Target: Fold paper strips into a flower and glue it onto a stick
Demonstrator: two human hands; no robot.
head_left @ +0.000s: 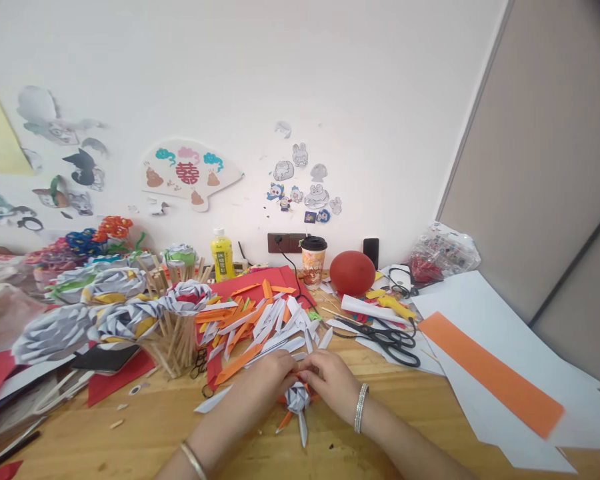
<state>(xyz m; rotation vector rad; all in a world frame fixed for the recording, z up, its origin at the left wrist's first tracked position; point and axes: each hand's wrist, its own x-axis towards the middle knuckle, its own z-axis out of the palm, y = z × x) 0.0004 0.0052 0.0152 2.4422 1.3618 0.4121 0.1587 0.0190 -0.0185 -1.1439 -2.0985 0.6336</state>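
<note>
A folded paper flower [297, 397], white at its centre with white and orange strips sticking out, is low over the wooden table in front of me. My left hand [276, 367] comes in from the left, its fingers closed at the flower's far edge. From the right, my right hand [325, 375] pinches the same edge, thumb and fingers meeting those of the left. The exact fold between the fingertips is hidden. Just beyond both hands spreads a pile of folded white and orange paper strips [260, 320], partly on red paper [275, 275].
Black scissors [395, 340] and a yellow glue gun [396, 307] lie right of the pile. Behind stand a lidded cup [313, 260], a red balloon [352, 273] and a yellow bottle [223, 255]. Finished paper flowers [125, 320] crowd the left; an orange sheet [490, 373] lies right.
</note>
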